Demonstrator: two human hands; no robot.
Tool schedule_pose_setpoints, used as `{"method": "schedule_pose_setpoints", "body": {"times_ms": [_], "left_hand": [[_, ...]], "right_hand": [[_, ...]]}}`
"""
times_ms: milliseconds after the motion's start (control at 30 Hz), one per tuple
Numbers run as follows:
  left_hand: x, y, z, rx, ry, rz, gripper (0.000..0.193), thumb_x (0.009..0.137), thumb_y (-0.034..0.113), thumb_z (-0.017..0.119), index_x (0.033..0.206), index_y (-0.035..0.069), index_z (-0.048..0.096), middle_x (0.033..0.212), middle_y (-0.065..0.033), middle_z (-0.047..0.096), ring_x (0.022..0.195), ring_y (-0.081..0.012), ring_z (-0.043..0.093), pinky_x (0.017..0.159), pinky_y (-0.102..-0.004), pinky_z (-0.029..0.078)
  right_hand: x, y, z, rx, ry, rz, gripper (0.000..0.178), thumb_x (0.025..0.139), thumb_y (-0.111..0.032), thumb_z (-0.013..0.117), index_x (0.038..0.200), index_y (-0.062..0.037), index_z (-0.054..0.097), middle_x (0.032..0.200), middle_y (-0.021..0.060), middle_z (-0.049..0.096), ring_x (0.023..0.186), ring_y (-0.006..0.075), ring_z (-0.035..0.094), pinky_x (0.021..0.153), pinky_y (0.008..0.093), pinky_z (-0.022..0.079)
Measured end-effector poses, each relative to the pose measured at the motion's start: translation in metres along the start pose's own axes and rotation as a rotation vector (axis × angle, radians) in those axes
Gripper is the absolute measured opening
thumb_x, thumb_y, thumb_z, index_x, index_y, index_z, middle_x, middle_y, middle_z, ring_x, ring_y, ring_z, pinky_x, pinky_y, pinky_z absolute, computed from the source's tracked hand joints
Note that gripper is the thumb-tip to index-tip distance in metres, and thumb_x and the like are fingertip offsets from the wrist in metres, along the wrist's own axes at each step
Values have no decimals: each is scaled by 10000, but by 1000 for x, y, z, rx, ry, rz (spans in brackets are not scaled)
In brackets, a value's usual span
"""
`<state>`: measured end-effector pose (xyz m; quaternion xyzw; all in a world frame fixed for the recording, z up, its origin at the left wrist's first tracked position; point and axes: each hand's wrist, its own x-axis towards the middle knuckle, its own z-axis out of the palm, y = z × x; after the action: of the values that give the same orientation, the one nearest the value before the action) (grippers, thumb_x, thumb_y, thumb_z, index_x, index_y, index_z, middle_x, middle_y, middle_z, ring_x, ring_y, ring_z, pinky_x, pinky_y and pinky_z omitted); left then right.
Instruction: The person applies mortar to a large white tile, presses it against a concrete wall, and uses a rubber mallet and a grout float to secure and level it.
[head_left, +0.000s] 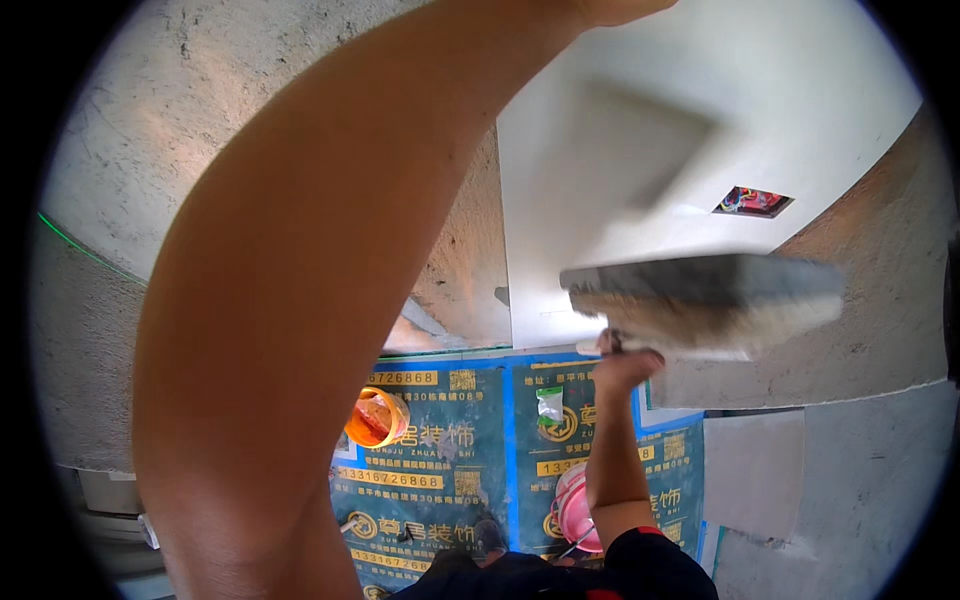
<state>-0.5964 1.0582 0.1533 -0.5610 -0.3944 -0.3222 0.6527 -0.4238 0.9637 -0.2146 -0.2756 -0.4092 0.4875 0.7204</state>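
My left arm reaches up across the view, and only part of my left hand (625, 8) shows at the top edge, by the white wall panel (690, 120); its fingers are cut off. My right hand (627, 368) is wrapped round the pale handle of a mallet-like tool with a broad head (710, 295). The head is a blurred block, dark grey on top and pale tan below, held in front of the panel. On the panel lies a soft dark shadow. A rectangular cut-out (754, 202) in the panel shows coloured wires.
Green printed sheeting (430, 500) with blue tape covers the floor. On it stand an orange bucket (378, 417), a pink bucket (575, 510) and a small white-and-green packet (550, 406). Rough grey wall (230, 60) borders the panel. A grey slab (755, 475) lies at the lower right.
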Motion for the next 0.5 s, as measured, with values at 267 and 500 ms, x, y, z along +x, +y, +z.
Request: {"method": "schedule_pose_setpoints", "body": {"times_ms": [267,500], "left_hand": [[-11,-3,8,-26,-70,-24,605,917,329,390,1362,-79,348,1452,-248,287,1380,-357,227,1150,-435,169],[-5,-2,6,-61,-15,-11,602,913,328,404,1353,-80,357,1441,-252,298,1376,-362,230,1146,-438,175]], "right_hand": [[24,-15,29,-249,-88,264,550,920,-563,464,771,-37,524,581,-7,483,480,68,442,421,217,328],[45,34,28,-670,-189,-194,508,920,-495,485,741,-21,520,566,10,453,474,99,410,428,286,331]]}}
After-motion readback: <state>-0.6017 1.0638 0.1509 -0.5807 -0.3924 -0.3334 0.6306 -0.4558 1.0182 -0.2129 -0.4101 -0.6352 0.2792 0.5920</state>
